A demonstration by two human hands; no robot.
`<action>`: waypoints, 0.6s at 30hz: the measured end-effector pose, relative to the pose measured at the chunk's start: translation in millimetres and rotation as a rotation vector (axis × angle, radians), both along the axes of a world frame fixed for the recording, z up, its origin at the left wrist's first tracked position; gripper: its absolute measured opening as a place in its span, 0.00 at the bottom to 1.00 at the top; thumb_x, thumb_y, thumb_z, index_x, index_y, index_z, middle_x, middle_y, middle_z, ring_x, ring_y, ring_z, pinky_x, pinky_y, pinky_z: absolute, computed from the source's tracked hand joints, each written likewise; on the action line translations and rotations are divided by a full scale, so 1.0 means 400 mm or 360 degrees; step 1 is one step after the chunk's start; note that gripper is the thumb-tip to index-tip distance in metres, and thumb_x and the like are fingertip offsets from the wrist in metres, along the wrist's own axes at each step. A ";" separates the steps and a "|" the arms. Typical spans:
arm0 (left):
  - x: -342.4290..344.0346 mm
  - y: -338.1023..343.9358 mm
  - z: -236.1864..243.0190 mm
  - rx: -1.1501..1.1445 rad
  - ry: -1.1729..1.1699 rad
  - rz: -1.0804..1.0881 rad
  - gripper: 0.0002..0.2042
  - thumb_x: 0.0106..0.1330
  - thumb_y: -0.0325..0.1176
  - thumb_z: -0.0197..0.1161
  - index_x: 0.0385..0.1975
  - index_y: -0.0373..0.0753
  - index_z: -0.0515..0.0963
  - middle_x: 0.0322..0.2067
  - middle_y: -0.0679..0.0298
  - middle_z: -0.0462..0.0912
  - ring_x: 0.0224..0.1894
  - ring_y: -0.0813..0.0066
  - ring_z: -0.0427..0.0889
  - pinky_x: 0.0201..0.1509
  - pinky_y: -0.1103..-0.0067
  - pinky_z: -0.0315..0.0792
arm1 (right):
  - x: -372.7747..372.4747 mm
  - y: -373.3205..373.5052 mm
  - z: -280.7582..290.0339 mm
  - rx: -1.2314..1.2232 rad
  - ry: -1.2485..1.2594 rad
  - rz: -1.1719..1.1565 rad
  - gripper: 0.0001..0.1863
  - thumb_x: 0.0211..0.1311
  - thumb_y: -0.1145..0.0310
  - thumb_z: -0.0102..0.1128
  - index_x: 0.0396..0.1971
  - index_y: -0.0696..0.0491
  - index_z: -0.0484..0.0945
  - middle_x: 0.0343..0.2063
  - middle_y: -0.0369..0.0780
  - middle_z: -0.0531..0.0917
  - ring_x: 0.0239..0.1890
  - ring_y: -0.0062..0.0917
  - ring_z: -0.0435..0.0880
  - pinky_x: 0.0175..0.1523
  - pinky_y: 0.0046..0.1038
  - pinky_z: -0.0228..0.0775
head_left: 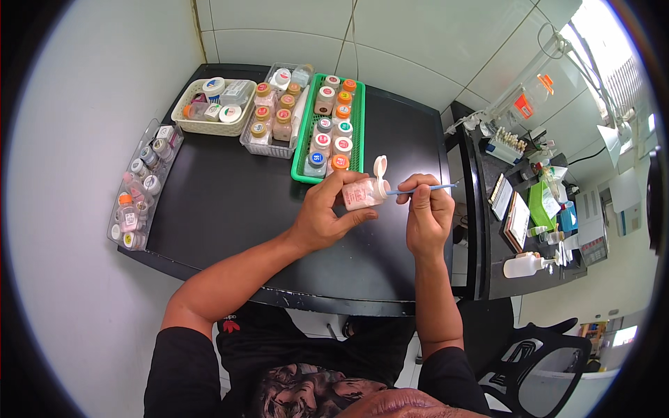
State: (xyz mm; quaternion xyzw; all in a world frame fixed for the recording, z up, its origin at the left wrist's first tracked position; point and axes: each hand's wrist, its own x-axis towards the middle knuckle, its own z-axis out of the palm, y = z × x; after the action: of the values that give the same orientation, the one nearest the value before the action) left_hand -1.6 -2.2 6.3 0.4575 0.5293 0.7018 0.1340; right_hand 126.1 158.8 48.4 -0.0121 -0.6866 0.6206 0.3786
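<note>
My left hand (327, 209) grips a small white plastic jar (361, 195) with red print and pinkish contents, tilted toward the right, its white flip cap (380, 166) standing open. My right hand (425, 209) is closed around a thin light-blue stick tool (442, 187), whose left end is at or in the jar's mouth; I cannot tell how deep. Just behind the jar, a green plastic basket (301, 153) holds several jars with coloured lids.
On the black table (209, 209) are a clear tray (113, 223), a cream basket (182, 120) and a grey basket (249, 143), all holding several containers. A side desk (498, 292) at the right bears bottles, notebooks and green trays. A mesh chair (543, 369) stands at lower right.
</note>
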 end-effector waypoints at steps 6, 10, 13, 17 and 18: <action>0.000 0.003 -0.002 0.0016 -0.0213 -0.0136 0.26 0.69 0.35 0.77 0.61 0.30 0.75 0.50 0.56 0.87 0.50 0.73 0.89 0.55 0.74 0.84 | 0.006 0.006 0.012 0.0084 -0.0072 -0.0014 0.15 0.85 0.67 0.52 0.42 0.62 0.83 0.38 0.40 0.84 0.36 0.19 0.81 0.46 0.24 0.74; 0.010 0.015 -0.005 0.0162 -0.0364 -0.0142 0.30 0.72 0.36 0.75 0.67 0.32 0.68 0.50 0.56 0.87 0.51 0.74 0.88 0.56 0.75 0.82 | 0.002 0.022 -0.003 -0.0062 0.0189 -0.0077 0.15 0.85 0.67 0.52 0.42 0.62 0.83 0.39 0.39 0.84 0.37 0.19 0.82 0.47 0.24 0.74; -0.023 -0.001 -0.038 -0.0045 -0.0384 -0.0259 0.32 0.73 0.36 0.74 0.70 0.34 0.64 0.52 0.57 0.85 0.52 0.74 0.87 0.58 0.75 0.81 | -0.001 0.001 0.009 0.0158 -0.0055 -0.0052 0.16 0.85 0.66 0.52 0.41 0.62 0.83 0.39 0.39 0.84 0.37 0.19 0.82 0.46 0.23 0.74; 0.002 0.012 -0.016 0.0116 -0.0513 -0.0368 0.29 0.74 0.33 0.72 0.70 0.36 0.65 0.54 0.58 0.84 0.51 0.74 0.86 0.56 0.76 0.82 | 0.002 0.007 0.010 0.0171 0.0004 -0.0179 0.16 0.85 0.65 0.52 0.41 0.62 0.83 0.38 0.39 0.84 0.37 0.19 0.82 0.46 0.23 0.74; 0.009 0.014 -0.010 0.0126 -0.0504 -0.0355 0.28 0.75 0.32 0.70 0.70 0.36 0.66 0.54 0.58 0.83 0.50 0.75 0.86 0.55 0.77 0.82 | 0.004 0.007 0.011 0.0158 0.0016 -0.0222 0.16 0.85 0.65 0.52 0.41 0.62 0.82 0.38 0.39 0.84 0.37 0.19 0.82 0.46 0.23 0.74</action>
State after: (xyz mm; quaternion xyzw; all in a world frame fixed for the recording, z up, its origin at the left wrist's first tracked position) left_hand 2.2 3.3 2.3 0.4022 0.4196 0.7661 0.2743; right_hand 127.7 161.7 52.9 -0.0380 -0.7120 0.5581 0.4244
